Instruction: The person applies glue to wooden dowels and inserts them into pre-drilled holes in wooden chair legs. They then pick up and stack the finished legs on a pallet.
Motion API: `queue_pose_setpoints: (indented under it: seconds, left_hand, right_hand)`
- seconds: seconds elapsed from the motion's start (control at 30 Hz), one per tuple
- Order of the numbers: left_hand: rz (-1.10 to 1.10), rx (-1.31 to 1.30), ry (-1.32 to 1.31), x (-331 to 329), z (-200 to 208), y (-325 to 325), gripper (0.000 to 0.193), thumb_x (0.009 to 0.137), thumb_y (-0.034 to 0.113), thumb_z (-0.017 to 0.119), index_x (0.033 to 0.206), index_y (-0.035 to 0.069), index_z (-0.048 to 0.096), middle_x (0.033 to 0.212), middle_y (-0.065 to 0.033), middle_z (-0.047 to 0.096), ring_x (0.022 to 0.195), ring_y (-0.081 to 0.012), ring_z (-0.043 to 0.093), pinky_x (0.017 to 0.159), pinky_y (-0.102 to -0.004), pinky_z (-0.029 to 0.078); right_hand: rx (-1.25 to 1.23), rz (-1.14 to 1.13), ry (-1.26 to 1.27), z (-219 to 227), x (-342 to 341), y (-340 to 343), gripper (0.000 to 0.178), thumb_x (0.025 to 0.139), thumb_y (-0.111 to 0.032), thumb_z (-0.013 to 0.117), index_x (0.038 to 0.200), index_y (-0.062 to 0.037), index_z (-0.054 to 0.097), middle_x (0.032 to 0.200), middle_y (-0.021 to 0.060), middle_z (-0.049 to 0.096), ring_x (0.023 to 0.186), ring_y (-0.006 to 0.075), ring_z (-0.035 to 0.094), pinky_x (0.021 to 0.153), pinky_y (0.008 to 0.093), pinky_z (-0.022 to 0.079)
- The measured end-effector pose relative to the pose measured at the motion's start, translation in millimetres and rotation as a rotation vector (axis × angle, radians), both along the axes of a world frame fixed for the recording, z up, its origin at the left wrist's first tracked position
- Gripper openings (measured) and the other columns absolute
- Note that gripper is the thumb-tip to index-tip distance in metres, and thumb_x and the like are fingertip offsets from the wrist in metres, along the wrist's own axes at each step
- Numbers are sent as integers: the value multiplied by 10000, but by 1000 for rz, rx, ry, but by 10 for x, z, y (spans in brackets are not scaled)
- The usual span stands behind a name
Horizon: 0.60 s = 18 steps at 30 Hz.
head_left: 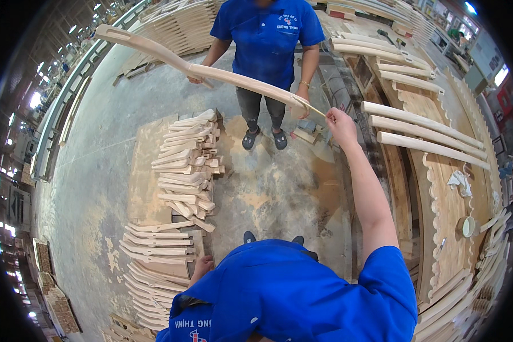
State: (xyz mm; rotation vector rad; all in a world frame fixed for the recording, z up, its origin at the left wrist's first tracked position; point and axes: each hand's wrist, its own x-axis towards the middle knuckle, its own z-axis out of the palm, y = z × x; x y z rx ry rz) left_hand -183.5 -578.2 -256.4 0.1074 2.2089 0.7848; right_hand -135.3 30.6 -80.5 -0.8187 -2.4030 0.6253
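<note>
My right hand (pixel 341 126) is stretched forward with its fingers pinched on a thin yellowish stick (pixel 316 110). The stick's far tip meets the near right end of a long, curved piece of pale wood (pixel 233 77). A co-worker in a blue shirt stands opposite and holds this piece up with both hands, one toward each end; a slot shows in its far left end. Low at my left side hangs my left hand (pixel 204 264), next to a stack of curved wooden parts (pixel 159 251). Its fingers are too small and partly turned away to read.
Shorter wooden parts (pixel 188 165) lie piled on a low board at the left. On the right, a workbench (pixel 447 188) with a scalloped edge carries long wooden pieces (pixel 422 122), a white cloth (pixel 459 183) and a small round tub (pixel 467 227). More wood is stacked behind the co-worker.
</note>
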Motion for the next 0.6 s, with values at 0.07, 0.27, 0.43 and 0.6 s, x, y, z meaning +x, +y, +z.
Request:
queue_pose_setpoints:
  seconds: [0.07,0.27,0.43,0.6]
  left_hand:
    - [13,8,-58,33,-34,-2,374,768,152,612,1122,30,611,859,-149,675,747,-218,654,666,-324,519]
    - [-36,-8,17,84,-80,-113,333,764,195,622,1075,75,645,878,-136,676,803,-251,656,727,-330,513]
    - [63,40,-52,109,-35,-121,352,775,180,615,1105,57,618,861,-112,666,728,-191,631,663,-301,503]
    - [63,-3,-71,92,39,-46,387,781,157,617,1154,60,588,819,-78,644,656,-146,599,594,-280,490]
  right_hand:
    - [1,-20,-25,10,7,26,129,813,-159,618,891,-78,555,817,108,615,794,306,609,662,423,467]
    - [49,-7,95,-86,-39,74,137,833,-197,615,866,-73,566,830,99,620,802,304,601,663,419,470]
    - [181,-28,158,-164,-24,66,110,825,-182,625,817,-82,581,808,79,600,803,291,591,648,404,472]
    - [111,-65,151,-141,3,-1,89,809,-159,632,809,-97,569,781,67,566,787,268,595,634,394,469]
